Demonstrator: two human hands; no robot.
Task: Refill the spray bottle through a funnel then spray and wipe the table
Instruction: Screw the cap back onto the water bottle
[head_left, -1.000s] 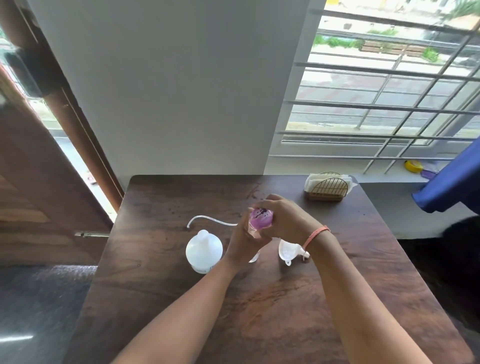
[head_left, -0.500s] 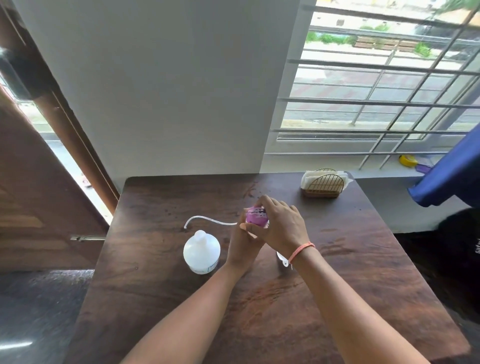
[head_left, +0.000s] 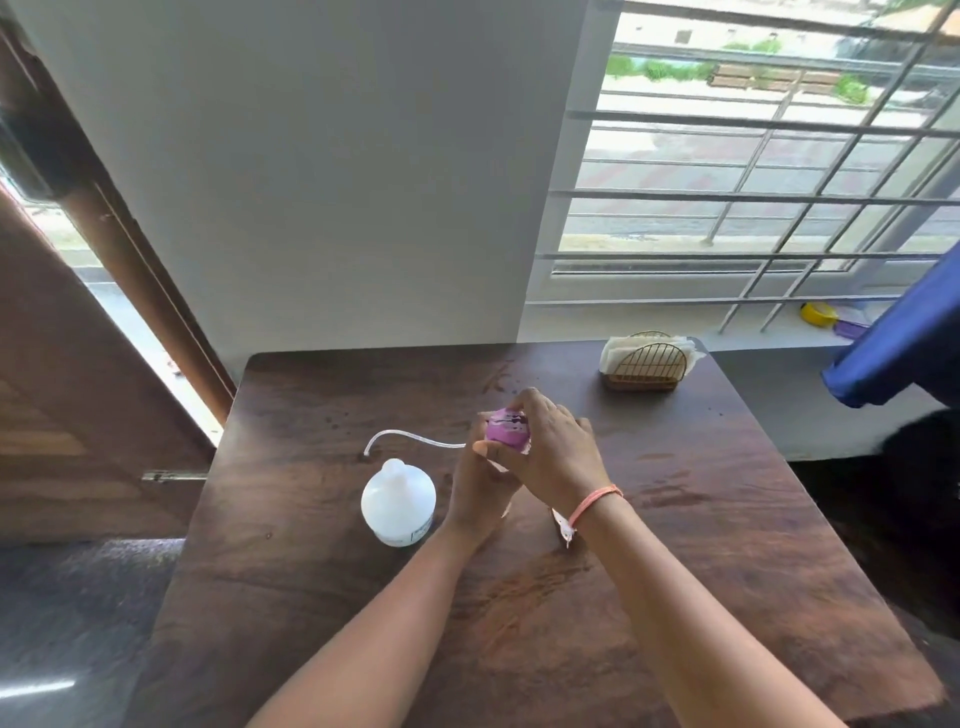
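Observation:
Both of my hands meet at the middle of the dark wooden table (head_left: 701, 597). My right hand (head_left: 553, 449) is clasped over the purple spray top (head_left: 506, 427) from the right. My left hand (head_left: 480, 491) grips from below and to the left, and hides whatever is beneath the top. A thin white tube (head_left: 410, 440) curves left along the table from my left hand. To the left of my hands a white refill jug (head_left: 397, 501) stands upright. Only a sliver of the white funnel (head_left: 562, 526) shows beside my right wrist.
A gold wire napkin holder (head_left: 644, 366) with white napkins stands at the table's far right corner. A wall and a barred window lie behind the table. A wooden door is to the left and blue cloth (head_left: 904, 353) to the right.
My right hand has turned further over the purple top, and my right wrist now covers most of the funnel. The jug and the tube have stayed put.

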